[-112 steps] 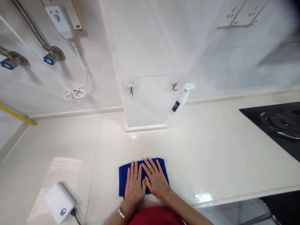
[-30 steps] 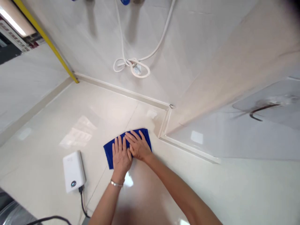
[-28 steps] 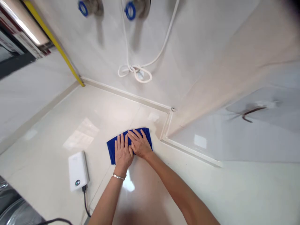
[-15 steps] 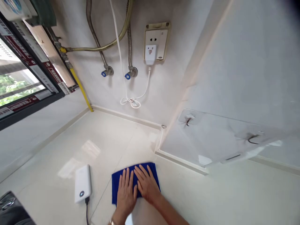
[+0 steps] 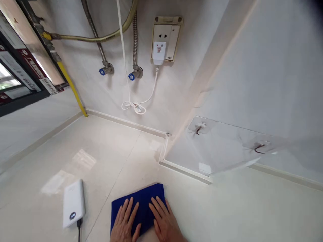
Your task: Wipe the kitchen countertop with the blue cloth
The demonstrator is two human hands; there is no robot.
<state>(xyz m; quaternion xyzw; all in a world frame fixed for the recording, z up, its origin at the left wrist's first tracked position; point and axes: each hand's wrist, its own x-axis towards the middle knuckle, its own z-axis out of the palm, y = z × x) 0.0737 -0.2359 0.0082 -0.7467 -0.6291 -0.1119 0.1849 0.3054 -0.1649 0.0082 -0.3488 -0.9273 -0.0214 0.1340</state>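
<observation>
A folded blue cloth (image 5: 141,201) lies flat on the pale countertop (image 5: 121,161), low in the middle of the view. My left hand (image 5: 124,222) rests palm down on the cloth's left part, fingers stretched out and a little spread. On its right part lies my right hand (image 5: 164,218), also palm down with the fingers extended. A gap of bare cloth shows between the two hands. Neither hand grips anything. The cloth's near edge is partly covered by the hands and cut by the frame.
A white power bank (image 5: 73,203) with a black cable lies left of the cloth. Behind, the wall carries a socket with a white plug (image 5: 159,53), two valves with blue caps (image 5: 131,76) and a yellow pipe (image 5: 72,85). Clear hooks (image 5: 201,127) are on the right wall.
My hands have moved apart and nearer to me on the cloth; before, they lay close together. The view has shifted, so the cloth and power bank sit lower and further left.
</observation>
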